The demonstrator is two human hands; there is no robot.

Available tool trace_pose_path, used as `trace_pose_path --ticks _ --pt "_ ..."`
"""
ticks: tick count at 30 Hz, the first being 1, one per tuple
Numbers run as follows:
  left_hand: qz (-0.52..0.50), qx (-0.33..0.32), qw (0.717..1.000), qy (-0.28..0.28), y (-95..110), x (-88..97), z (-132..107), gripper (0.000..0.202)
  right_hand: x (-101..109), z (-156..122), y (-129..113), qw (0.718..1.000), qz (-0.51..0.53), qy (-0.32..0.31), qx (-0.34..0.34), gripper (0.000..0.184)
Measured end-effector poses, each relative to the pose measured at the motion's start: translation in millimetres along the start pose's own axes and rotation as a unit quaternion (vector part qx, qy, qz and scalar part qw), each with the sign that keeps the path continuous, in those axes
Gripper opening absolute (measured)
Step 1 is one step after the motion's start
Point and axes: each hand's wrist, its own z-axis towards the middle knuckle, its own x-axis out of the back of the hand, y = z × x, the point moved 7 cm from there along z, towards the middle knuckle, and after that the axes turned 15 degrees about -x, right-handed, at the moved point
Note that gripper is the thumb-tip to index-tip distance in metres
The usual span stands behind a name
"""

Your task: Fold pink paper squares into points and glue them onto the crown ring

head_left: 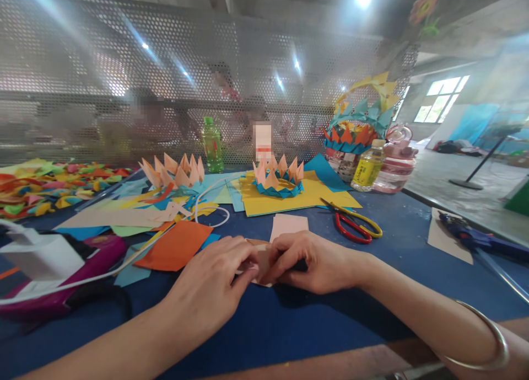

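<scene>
Both my hands meet at the table's middle over a small peach paper piece (262, 258). My left hand (210, 283) pinches its left side with thumb and fingers pressed together. My right hand (316, 261) is curled round its right side, fingers closed on the paper. A flat peach paper sheet (289, 224) lies just behind my right hand. An orange paper square (176, 245) lies to the left of my left hand. A metal bangle (487, 341) sits on my right forearm.
Red-and-yellow scissors (355, 225) lie right of the sheet. Folded paper crowns (278, 178) (171, 173) stand on coloured sheets behind. A green bottle (212, 144), a yellow bottle (367, 170), a paper basket (359, 126), a glue gun (475, 237) and a pink device (61, 269) surround the blue table (289, 325).
</scene>
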Motion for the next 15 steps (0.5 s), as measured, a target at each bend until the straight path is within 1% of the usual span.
trace_pose_path --ticks 1,3,6,8,11,12,15 --pt "0.020 -0.003 1.000 0.009 1.3 2.3 -0.2 0.011 -0.2 -0.2 1.0 1.000 -0.003 0.000 -0.005 0.029" --pt "0.057 -0.030 0.998 0.022 7.0 5.7 0.3 0.014 -0.1 -0.3 2.9 1.000 -0.011 0.003 -0.019 0.028" --pt "0.090 -0.105 0.990 0.021 21.3 5.4 0.2 0.027 0.4 -0.4 1.6 1.000 -0.005 0.001 -0.016 0.028" --pt "0.113 -0.143 0.983 0.019 31.2 4.0 -3.3 0.033 0.8 -0.4 -0.5 1.000 0.003 0.000 -0.006 0.030" --pt "0.178 -0.159 0.971 0.012 43.8 3.4 -13.1 0.037 1.3 -0.3 -1.3 1.000 0.004 0.005 -0.005 0.030" --pt "0.205 -0.146 0.968 0.009 45.5 3.9 -16.5 0.040 1.1 -0.5 -1.2 1.000 0.006 0.006 -0.005 0.029" --pt "0.255 -0.176 0.951 0.016 56.9 5.4 -24.6 0.045 -1.3 -1.3 0.2 1.000 0.014 0.000 -0.006 0.031"
